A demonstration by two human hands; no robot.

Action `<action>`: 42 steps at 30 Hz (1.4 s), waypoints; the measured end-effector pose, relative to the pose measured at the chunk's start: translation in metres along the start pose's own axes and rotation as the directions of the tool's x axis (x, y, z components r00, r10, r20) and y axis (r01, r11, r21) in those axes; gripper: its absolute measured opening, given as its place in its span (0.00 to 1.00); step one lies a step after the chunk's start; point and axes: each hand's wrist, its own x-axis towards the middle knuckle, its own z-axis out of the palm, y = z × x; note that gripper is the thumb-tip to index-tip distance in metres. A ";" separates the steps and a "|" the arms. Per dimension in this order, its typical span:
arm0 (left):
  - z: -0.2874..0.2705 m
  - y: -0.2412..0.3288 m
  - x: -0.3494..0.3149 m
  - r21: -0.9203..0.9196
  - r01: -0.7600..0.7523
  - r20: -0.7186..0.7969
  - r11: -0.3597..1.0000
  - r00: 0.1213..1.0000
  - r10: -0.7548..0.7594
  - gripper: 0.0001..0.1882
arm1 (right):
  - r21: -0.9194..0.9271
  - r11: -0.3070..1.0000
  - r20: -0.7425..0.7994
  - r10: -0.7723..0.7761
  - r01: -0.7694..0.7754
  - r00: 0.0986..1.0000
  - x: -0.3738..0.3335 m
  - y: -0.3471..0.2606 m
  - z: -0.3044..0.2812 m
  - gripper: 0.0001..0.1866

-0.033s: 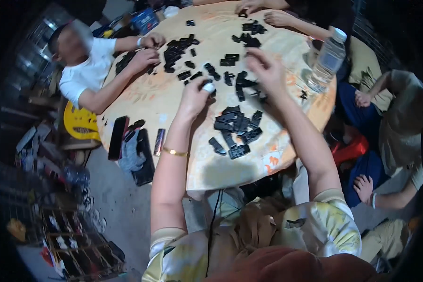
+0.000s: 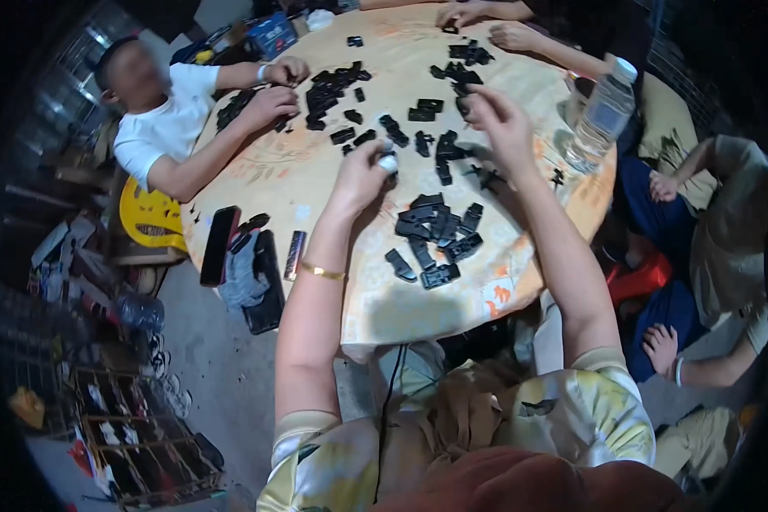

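My left hand [image 2: 363, 181] is closed over the table, fingers pinched round a small black plastic buckle [image 2: 390, 177], mostly hidden by them. A white wrap or cap [image 2: 388, 162] shows at a fingertip. Farther right, my right hand [image 2: 505, 132] is curled with its fingertips on a dark piece, apparently another black buckle [image 2: 463, 104]; slight blur hides the grip. Between my forearms lies a loose pile of black buckles [image 2: 435, 224]. More buckle parts [image 2: 446, 154] are scattered between my hands, and a larger heap [image 2: 333, 90] lies beyond my left hand.
A clear water bottle [image 2: 604, 111] stands at the table's right edge. A phone [image 2: 220, 246], grey cloth [image 2: 246, 277] and dark case [image 2: 264, 286] lie at the left edge. A co-worker in a white shirt [image 2: 166, 111] handles pieces at left; another person's hands [image 2: 512, 36] are across the table.
My right hand's fingers have drawn closer together beside the dark pieces. My left hand stays nearly in place; the whole view has shifted slightly.
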 end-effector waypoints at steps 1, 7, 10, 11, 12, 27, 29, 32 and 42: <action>-0.006 -0.013 0.002 0.134 -0.015 0.014 0.991 1.000 0.014 0.16 | 0.029 0.994 -0.011 0.102 -0.102 0.995 0.006 0.006 -0.003 0.14; -0.001 -0.003 -0.009 0.464 -0.019 0.264 0.886 0.957 -0.118 0.08 | -0.608 0.786 0.340 0.133 0.110 0.931 0.023 0.049 0.005 0.13; 0.022 0.000 -0.016 0.484 -0.326 0.006 0.812 0.930 0.369 0.10 | -0.742 0.609 0.378 0.038 0.278 0.925 0.046 0.054 0.030 0.14; 0.036 0.013 -0.018 0.379 -0.280 -0.023 0.882 0.950 0.311 0.13 | -0.782 0.521 0.390 -0.020 0.343 0.921 0.055 0.062 0.031 0.14; 0.050 0.014 -0.016 0.395 -0.345 0.009 0.852 0.928 0.372 0.13 | -0.790 0.513 0.384 -0.015 0.336 0.923 0.063 0.073 0.032 0.14; 0.022 -0.008 0.005 -0.480 -0.100 -0.118 0.872 0.992 0.049 0.16 | -0.408 0.887 0.368 0.377 -0.217 0.850 0.022 0.005 0.021 0.18; 0.020 0.007 -0.001 -0.592 -0.065 -0.123 0.803 0.992 -0.011 0.18 | -0.366 0.924 0.443 0.072 0.107 0.894 -0.001 0.000 0.018 0.19; 0.017 0.018 -0.008 -0.704 -0.060 -0.020 0.707 0.998 0.065 0.18 | -0.281 0.959 0.488 0.127 0.018 0.864 -0.023 -0.006 0.022 0.25; 0.025 0.010 -0.009 -0.687 -0.015 0.002 0.726 1.000 0.022 0.21 | -0.012 0.985 0.382 0.163 -0.171 0.910 -0.029 0.011 0.025 0.24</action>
